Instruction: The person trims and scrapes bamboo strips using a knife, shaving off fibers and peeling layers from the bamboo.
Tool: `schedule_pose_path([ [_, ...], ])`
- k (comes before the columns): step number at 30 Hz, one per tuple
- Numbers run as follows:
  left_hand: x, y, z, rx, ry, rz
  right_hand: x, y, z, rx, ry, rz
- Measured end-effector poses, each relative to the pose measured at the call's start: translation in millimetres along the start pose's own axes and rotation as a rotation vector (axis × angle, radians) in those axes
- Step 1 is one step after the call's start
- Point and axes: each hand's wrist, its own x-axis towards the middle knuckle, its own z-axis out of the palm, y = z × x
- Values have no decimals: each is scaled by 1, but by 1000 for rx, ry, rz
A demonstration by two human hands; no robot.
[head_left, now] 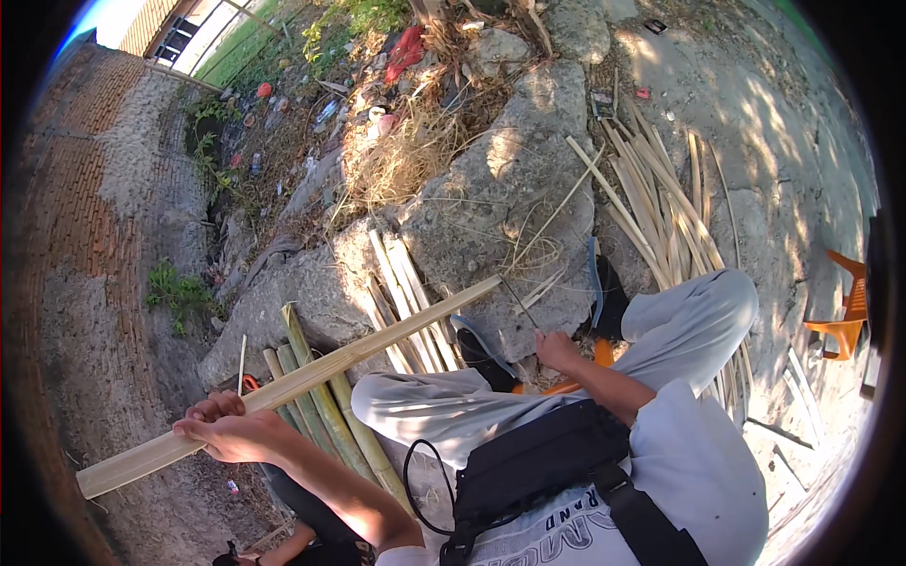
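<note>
A long pale bamboo slat (368, 351) runs slantwise across the front of me, from the lower left up to the middle. My left hand (226, 429) is closed round it toward its lower left end, with the thumb along the near side. Held in my closed right hand (559, 351) is a knife (519, 305) with a thin dark blade. Its tip points up and left, close by the slat's far end; whether the two touch I cannot tell. The knife's handle is hidden in my fingers.
Pale split strips (406, 292) and green bamboo poles (344, 429) lie under the slat. More strips (665, 203) are heaped at right, near an orange chair (840, 311). A rock slab (491, 198) lies ahead. Another person's arm (293, 542) shows at lower left, near a brick wall (94, 189).
</note>
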Motion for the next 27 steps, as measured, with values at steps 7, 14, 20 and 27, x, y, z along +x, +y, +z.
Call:
schedule_pose_path([
  [7, 5, -3, 0, 52, 35, 22, -21, -26, -2, -72, 43, -262],
  [14, 17, -13, -11, 112, 62, -5, -21, -32, 7, 4, 28, -174],
  [20, -4, 5, -4, -34, -270, -66, -40, -61, -25, 47, 13, -293],
  [27, -39, 21, 9, -273, -461, 90, -90, -147, -84, 63, -14, -709],
])
